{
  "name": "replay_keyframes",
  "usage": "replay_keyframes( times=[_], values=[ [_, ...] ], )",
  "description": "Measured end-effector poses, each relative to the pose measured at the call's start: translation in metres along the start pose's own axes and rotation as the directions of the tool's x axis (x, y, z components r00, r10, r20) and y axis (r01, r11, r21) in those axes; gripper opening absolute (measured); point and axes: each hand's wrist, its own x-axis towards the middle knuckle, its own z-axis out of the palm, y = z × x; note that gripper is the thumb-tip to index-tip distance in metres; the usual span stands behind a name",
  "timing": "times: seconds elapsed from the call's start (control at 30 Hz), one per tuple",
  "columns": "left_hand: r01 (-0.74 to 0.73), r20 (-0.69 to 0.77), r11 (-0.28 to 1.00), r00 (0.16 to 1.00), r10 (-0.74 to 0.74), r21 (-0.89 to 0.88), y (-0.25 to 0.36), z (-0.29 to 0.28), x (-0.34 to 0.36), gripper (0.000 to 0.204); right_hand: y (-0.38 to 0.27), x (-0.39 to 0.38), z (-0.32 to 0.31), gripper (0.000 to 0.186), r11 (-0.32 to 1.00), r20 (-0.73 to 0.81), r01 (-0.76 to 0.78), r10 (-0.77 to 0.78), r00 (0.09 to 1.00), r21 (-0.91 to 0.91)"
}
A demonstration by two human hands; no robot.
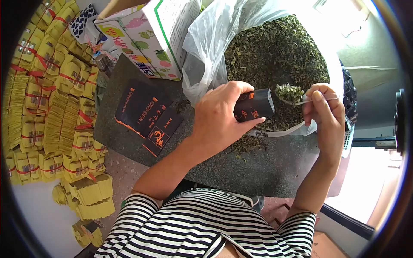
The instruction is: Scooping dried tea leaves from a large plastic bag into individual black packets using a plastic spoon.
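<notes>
One left hand [219,114] gripping a smooth black pouch [254,104], right hand [325,107] pinching translucent spoon [304,100], crinkled leaves [290,93]

Right side: very bright, white glare hides some detail
Plastic bag [205,47]: shiny, with pale highlights
Worktop [241,182]: darker, softly lit
Dried leaves [275,45]: rather clear
Picture rim: black, rounded, straight edges bend

The striped top [189,221] (black and white) has short sleeves [297,232]

A dark speckled table [254,180] stands on a pinkish floor [124,170].
</notes>
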Motion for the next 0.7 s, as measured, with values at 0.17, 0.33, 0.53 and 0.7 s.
replay_keyframes(
  times=[0.17, 0.33, 0.53, 0.7],
  values=[
    [-0.034, -0.017, 0.999, 0.999, 0.034, 0.004, 0.006, 0.004, 0.004, 0.052, -0.005, -0.008, 0.005, 0.017, 0.997, 0.068, -0.039, 0.043, 0.997, -0.064],
    [-0.071, 0.025, 0.997, 0.997, 0.07, 0.026, 0.009, 0.008, 0.003, 0.054, -0.01, -0.01, 0.02, 0.014, 0.991, 0.135, -0.04, 0.057, 0.989, -0.124],
    [0.082, 0.074, 0.99, 0.995, -0.074, -0.118, 0.008, 0.014, -0.001, 0.057, -0.029, -0.015, 0.038, 0.001, 0.848, 0.221, 0.29, -0.21, 0.952, -0.443],
    [0.226, 0.156, 0.929, 0.97, -0.187, -0.294, 0.01, 0.01, -0.001, 0.059, -0.036, -0.02, 0.037, 0.008, 0.766, 0.209, 0.419, -0.363, 0.908, -0.488]
  ],
)
